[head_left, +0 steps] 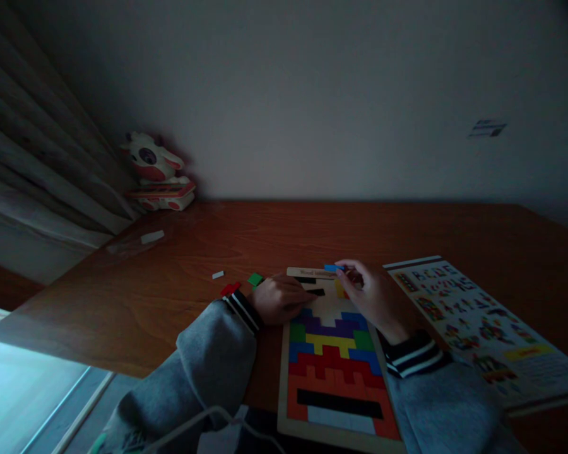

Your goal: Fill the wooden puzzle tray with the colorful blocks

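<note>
Left hand: palm down [280, 299], back of the hand upward, reaching in over the upper left edge of the board; fingers point right, toward a short black piece [317, 292]. Whether they press or grip it cannot be told.
Right hand: raised at the board's upper right side [372, 299], wrist angled inward, fingers bent toward the thumb; the fingertips close on 1 blue piece.
Blue piece: held at the top edge of the board [332, 268], its right end at the fingertips.
Forearms: both in grey sleeves with striped cuffs, converging from the lower left and lower right.
Puzzle board: flat on the table [283, 403], between the forearms; coloured pieces fill its lower part, bare wood shows in its upper part, and a long black piece [339, 403] lies near its lower end.
Loose pieces: 3 left of the board, namely white [218, 275], red [230, 289] and green [255, 279]; the red and green lie near the left cuff.
Printed sheet: flat, right of the right hand [483, 334].
Toy cow: at the table's far left corner [156, 170], beside the curtain [42, 145].
</note>
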A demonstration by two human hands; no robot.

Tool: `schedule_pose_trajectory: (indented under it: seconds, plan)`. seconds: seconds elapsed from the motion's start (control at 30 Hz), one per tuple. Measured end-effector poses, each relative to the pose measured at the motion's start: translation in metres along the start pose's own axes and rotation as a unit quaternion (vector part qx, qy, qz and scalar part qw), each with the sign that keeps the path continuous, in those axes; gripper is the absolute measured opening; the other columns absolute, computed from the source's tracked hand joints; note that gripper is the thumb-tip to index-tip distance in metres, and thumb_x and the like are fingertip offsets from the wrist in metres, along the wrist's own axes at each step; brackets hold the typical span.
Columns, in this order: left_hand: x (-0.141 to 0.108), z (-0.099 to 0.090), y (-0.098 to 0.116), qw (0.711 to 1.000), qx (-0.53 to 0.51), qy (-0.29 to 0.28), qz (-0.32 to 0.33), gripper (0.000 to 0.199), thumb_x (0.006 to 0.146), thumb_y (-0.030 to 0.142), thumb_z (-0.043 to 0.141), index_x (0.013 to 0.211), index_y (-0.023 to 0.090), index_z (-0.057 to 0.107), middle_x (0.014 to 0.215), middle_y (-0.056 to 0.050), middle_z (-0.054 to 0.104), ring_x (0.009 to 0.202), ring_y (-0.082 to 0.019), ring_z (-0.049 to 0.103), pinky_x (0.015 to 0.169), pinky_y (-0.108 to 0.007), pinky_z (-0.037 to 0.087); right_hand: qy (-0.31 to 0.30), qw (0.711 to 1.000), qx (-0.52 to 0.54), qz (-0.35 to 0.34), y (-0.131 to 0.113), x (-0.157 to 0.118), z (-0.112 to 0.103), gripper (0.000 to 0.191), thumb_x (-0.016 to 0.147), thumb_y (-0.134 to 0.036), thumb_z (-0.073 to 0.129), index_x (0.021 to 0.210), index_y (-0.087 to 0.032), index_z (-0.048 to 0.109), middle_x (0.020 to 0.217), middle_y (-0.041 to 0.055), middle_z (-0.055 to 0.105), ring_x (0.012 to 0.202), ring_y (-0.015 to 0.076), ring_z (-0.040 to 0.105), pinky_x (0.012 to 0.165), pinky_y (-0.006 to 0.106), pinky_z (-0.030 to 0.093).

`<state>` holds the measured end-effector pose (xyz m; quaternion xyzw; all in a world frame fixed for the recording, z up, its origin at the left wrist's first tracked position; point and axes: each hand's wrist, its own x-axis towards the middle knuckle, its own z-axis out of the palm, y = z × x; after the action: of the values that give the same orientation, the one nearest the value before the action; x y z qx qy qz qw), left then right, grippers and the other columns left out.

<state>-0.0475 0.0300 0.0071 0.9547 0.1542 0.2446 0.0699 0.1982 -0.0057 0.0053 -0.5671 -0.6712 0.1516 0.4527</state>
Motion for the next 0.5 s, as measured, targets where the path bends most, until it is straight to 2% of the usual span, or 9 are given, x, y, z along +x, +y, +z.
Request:
schedule_pose_trajectory:
  seconds: [0.2,0.4,0.5]
  plan:
    - [-0.005,-0.004,-0.007,0.997,0.080,-0.010,0.006,0.026,0.094,0.022,0.051,0.110,0.017,0.070,0.096,-0.007,0.077,0.096,-0.021,0.070,0.084,-0.036,0.051,0.000,1.000,0.000,0.000,0.009,-0.001,0.003,0.031,0.092,-0.047,0.053,0.103,-0.021,0.066,0.081,0.0053,0.070,0.068,0.0184,0.065,0.063,0.032,0.053]
    - [-0.006,-0.006,-0.007,0.994,0.104,0.014,-0.001,0.023,0.093,0.020,0.052,0.106,0.016,0.070,0.095,-0.006,0.077,0.094,-0.021,0.070,0.083,-0.036,0.053,-0.003,1.000,-0.005,0.000,0.006,-0.002,0.002,0.031,0.092,-0.047,0.052,0.104,-0.022,0.066,0.082,0.0053,0.071,0.067,0.0180,0.065,0.061,0.031,0.052]
    - [-0.007,-0.011,-0.007,0.992,0.114,0.034,-0.029,0.024,0.093,0.020,0.051,0.107,0.017,0.070,0.100,-0.008,0.076,0.093,-0.021,0.070,0.081,-0.035,0.054,0.004,1.000,-0.004,0.008,0.006,-0.001,0.001,0.032,0.091,-0.048,0.053,0.104,-0.022,0.066,0.084,0.0057,0.072,0.068,0.0186,0.066,0.061,0.031,0.052]
